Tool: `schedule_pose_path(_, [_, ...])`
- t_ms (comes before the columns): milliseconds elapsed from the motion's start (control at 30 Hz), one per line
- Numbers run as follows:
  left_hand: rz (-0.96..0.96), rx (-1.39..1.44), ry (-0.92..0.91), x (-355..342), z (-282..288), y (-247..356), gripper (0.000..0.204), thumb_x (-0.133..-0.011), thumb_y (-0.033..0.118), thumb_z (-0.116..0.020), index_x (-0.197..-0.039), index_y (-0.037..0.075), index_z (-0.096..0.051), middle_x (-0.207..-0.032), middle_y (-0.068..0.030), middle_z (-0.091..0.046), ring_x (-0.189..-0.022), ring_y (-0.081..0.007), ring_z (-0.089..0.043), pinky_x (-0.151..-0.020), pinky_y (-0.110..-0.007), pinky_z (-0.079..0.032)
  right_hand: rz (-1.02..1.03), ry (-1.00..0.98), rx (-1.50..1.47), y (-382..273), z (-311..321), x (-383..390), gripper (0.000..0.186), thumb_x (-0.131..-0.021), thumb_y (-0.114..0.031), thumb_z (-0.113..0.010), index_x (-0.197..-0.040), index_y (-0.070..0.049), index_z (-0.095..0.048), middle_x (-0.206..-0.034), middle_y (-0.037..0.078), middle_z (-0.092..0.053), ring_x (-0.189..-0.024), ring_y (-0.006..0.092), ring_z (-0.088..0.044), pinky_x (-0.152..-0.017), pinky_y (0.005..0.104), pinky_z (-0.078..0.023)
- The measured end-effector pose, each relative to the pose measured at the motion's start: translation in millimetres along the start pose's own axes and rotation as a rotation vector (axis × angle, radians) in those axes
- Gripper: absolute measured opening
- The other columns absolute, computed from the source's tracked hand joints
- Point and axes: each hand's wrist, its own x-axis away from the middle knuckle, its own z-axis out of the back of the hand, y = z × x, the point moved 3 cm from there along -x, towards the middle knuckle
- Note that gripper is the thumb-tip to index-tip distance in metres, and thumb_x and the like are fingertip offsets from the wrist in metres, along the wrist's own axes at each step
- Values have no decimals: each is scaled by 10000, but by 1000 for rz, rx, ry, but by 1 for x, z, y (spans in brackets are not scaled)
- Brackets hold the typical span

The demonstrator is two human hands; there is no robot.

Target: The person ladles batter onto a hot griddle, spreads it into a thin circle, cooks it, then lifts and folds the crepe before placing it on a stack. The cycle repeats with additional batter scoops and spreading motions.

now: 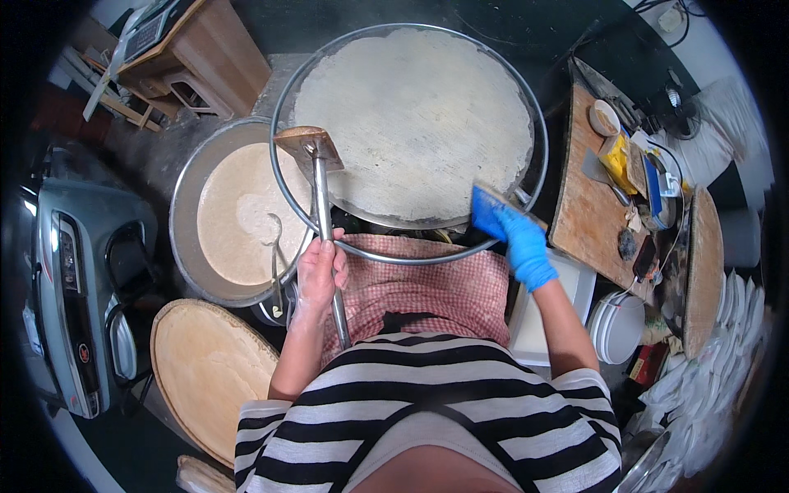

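My bare left hand (319,267) grips the metal handle of a spreader (309,148). Its flat wooden head is raised over the left rim of a round griddle, above a metal ring (541,156) that circles the griddle. A thin, pale sheet of batter (411,115) covers most of the griddle's top. In a blue glove, my right hand (528,255) is closed on a flat blue scraper (488,215) with a brown edge, at the griddle's near right rim. Part of the scraper is hidden by the glove, and I cannot tell whether it touches the batter.
At left stands a large metal pot (185,205) of beige batter with a ladle (276,271) in it. A round wooden board (209,370) is below it. On the right, a wooden table (575,197) carries a bowl (604,119) and packets; white buckets (620,324) stand beneath.
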Motion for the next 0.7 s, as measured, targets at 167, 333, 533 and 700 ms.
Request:
schedule_pose_path(167, [15,-6,-11,-1,-5,1,308,-938,282,-451,-1124,46,-523,-618,18,-411,-434,-52,-380,-377,-184,-334,-165,-124,-341,-55,-7,18,363,-834,-51,-465,-1191,-64,-527,-1131,189,-561,-1055,319,-530,-893,350,-421])
schedule_pose_path(333, [16,23,24,5,1,1,300,-939,279,-451,-1127,53,-517,-616,20,-413,-424,-53,-377,-377,-186,-324,18,-139,-607,-43,34,7,471,-692,14,-522,-1159,-43,-519,-1100,183,-571,-1005,296,-563,-863,349,-442])
schedule_pose_path(533, [5,44,110,8,18,3,279,-948,257,-432,-1123,50,-501,-607,17,-414,-410,-52,-370,-368,-186,-319,-527,-250,-981,64,54,-49,434,-619,6,-589,-1051,27,-564,-853,67,-627,-736,163,-592,-706,296,-490])
schedule_pose_path(700, [-22,-52,183,5,22,6,272,-946,241,-435,-1114,36,-499,-605,14,-421,-408,-51,-379,-357,-183,-336,-381,-96,-421,126,45,-118,415,-681,39,-529,-1089,-30,-559,-929,188,-621,-873,314,-592,-790,366,-461])
